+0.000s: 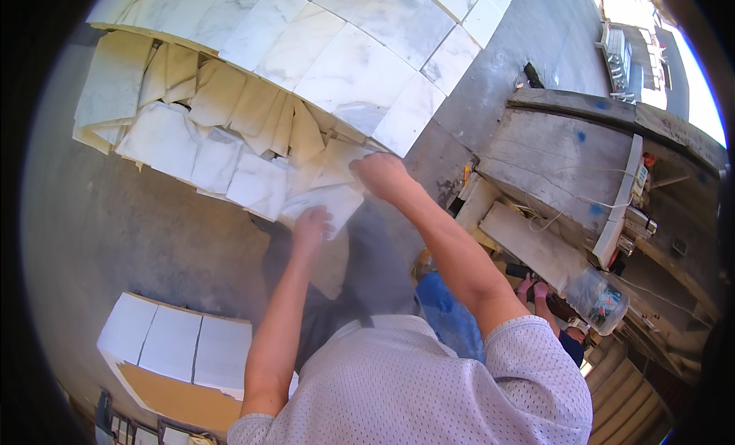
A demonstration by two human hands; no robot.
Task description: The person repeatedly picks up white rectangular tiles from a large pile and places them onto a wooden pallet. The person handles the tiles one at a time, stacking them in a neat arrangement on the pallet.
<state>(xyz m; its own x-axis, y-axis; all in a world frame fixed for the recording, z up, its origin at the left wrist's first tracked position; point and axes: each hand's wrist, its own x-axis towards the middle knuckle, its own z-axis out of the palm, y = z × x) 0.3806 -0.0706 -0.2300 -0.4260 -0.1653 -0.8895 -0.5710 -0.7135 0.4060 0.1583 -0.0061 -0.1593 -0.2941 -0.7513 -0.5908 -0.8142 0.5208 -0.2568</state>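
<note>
My left hand (311,224) presses on the lower edge of a white marble tile (328,200) at the near end of a leaning row of tiles (230,150). My right hand (380,174) grips the upper right edge of the same tile, fingers curled over it. The tile tilts against its neighbours. Both forearms reach forward from the lower edge over my pale mesh shirt.
A laid surface of large marble tiles (344,55) spreads behind the row. A low stack of white tiles (172,342) on cardboard sits lower left on the concrete floor (115,231). A worn workbench (559,162) with cables and a plastic jug (599,296) stands right.
</note>
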